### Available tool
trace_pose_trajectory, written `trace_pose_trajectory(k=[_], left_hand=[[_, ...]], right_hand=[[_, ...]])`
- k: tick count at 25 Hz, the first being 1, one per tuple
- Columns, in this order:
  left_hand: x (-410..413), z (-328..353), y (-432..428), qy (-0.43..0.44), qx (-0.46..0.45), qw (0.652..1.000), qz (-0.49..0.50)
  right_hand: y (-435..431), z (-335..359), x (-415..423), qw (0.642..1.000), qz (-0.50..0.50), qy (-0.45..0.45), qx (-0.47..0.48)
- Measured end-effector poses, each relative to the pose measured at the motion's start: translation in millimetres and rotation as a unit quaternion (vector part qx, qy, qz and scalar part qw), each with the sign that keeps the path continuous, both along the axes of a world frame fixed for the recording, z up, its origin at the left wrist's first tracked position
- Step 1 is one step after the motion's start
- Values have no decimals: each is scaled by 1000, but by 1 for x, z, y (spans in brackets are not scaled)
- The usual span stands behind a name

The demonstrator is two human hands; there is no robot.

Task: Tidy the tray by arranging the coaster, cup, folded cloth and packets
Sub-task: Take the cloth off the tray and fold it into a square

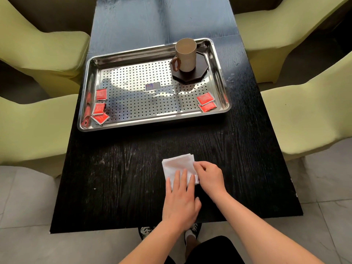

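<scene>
A folded white cloth (176,165) lies on the black table near its front edge, outside the tray. My left hand (181,199) presses flat on the cloth's near part with straight fingers. My right hand (209,177) pinches the cloth's right edge. The steel perforated tray (152,121) sits further back. In its far right corner a beige cup (186,54) stands upright on a dark octagonal coaster (200,73). Three red packets (100,106) lie along the tray's left side, and two overlapping red packets (206,101) lie at its near right corner.
The black wooden table (123,178) is narrow, with pale green covered chairs (38,121) close on both sides. The tray's left wall mirrors the red packets. My shoes show below the table's front edge.
</scene>
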State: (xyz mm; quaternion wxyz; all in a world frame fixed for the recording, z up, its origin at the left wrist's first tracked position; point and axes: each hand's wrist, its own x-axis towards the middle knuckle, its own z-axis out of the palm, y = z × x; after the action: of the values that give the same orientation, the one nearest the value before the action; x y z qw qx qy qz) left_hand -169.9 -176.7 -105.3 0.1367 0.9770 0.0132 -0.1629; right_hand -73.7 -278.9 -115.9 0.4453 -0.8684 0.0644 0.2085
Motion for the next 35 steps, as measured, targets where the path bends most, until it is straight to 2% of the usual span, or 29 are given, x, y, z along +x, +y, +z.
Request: trace_pose_trajectory(k=[3, 5, 8, 10, 11, 13, 16, 19, 21, 23, 25, 27, 28, 30, 33, 35], left_hand=[[-14, -9, -4, 29, 13, 998, -53], [-20, -14, -5, 38, 30, 995, -86], [-20, -16, -3, 45, 50, 992, -109], [-21, -14, -3, 51, 51, 991, -109], [-20, -14, -2, 52, 51, 992, -107], [-19, -15, -3, 60, 51, 991, -105], [-19, -17, -1, 62, 47, 991, -111], [-21, -20, 1, 53, 48, 992, -108], [-21, -20, 1, 53, 42, 992, -106], [-20, -17, 2, 53, 15, 993, -102], [-21, -13, 7, 44, -21, 995, -84], [-27, -9, 19, 12, -50, 998, -23], [-32, -7, 25, 3, -60, 998, 22], [-42, -4, 38, 7, -61, 993, 98], [-49, -2, 60, 18, 44, 992, 116], [-48, 1, 79, 29, 111, 986, 120]], right_hand=[[6, 0, 0, 987, 100, -76, -104], [10, -4, 6, 975, 133, -101, -147], [10, -2, 15, 973, 147, -82, -159], [6, -2, 13, 966, 157, -126, -162], [3, -4, 11, 952, 185, -175, -170], [-1, -6, 13, 904, 301, -249, -171], [-2, -14, 28, 832, 455, -227, -220], [-5, -25, 34, 803, 484, -230, -261], [-5, -25, 36, 806, 487, -224, -250], [-3, -19, 37, 832, 464, -220, -210], [-7, -9, 35, 905, 346, -207, -135], [-16, -3, 26, 950, 194, -220, -102], [-21, -1, 16, 959, 143, -216, -113], [-25, 2, -3, 974, 102, -151, -136], [-15, 5, -18, 977, 107, -43, -177], [-5, 9, -20, 973, 104, -18, -204]])
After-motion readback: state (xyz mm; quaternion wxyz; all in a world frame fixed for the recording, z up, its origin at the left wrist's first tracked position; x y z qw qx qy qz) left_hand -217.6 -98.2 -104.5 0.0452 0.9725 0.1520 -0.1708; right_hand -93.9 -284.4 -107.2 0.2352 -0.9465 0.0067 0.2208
